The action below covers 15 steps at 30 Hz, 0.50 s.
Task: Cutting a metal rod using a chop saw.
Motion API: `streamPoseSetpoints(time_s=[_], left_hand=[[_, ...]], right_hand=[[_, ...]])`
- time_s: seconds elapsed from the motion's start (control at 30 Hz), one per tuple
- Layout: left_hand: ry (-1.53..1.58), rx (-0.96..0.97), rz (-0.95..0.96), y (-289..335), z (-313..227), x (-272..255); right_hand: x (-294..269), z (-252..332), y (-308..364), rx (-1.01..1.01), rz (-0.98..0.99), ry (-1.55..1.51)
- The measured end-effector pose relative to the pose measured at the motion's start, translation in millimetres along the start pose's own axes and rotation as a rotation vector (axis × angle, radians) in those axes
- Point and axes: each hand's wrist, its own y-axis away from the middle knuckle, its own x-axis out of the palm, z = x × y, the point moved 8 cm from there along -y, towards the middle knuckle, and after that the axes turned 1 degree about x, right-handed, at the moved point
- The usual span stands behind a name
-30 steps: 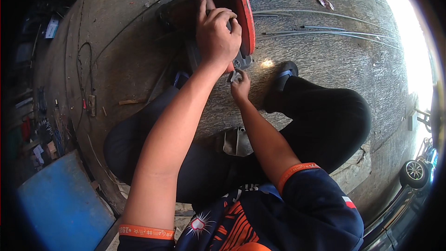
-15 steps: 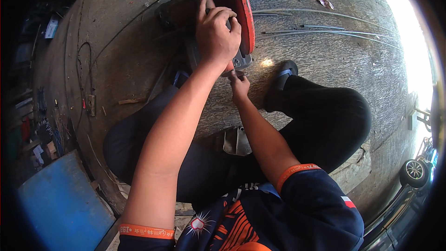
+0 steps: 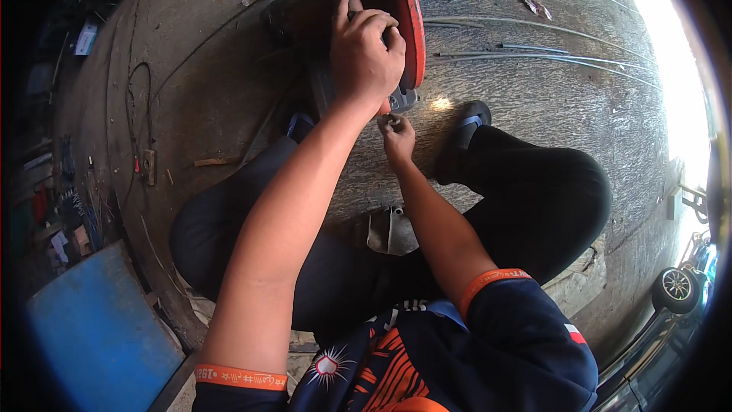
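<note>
A cut-off saw with a round red-edged guard (image 3: 415,27) stands on the floor in front of me. My left hand (image 3: 370,53) is closed over its handle (image 3: 385,107), whose reddish end shows below my palm. Close under that end, my right hand (image 3: 398,140) is closed in a pinch on a small dark piece (image 3: 392,120), too small to make out fully. The saw's grey base (image 3: 406,99) shows just beyond my right fingers. My left hand and forearm hide much of the saw's middle, and I cannot see the disc's cutting edge.
Several thin metal rods (image 3: 534,53) lie on the floor to the right. A bent metal piece (image 3: 391,230) is between my legs. A cable (image 3: 221,30) runs to the saw from the left. At lower left stands a blue panel (image 3: 103,328); a wheel (image 3: 676,288) is far right.
My right fingers have curled, and the dark piece that stuck out to the right now shows less. My left hand keeps its grip on the handle. The whole view has shifted slightly.
</note>
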Motion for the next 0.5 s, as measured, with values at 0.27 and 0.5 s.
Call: streamPoseSetpoints(time_s=[0.27,0.5], left_hand=[[0.002,-0.023,0.019,0.1,-0.3,0.5],[0.005,-0.023,0.004,-2.5,-5.4,0.5]], right_hand=[[5.2,22.8,5.5,-0.080,-0.010,0.089],[-6.1,-8.0,-25.4,0.073,-0.056,0.080]])
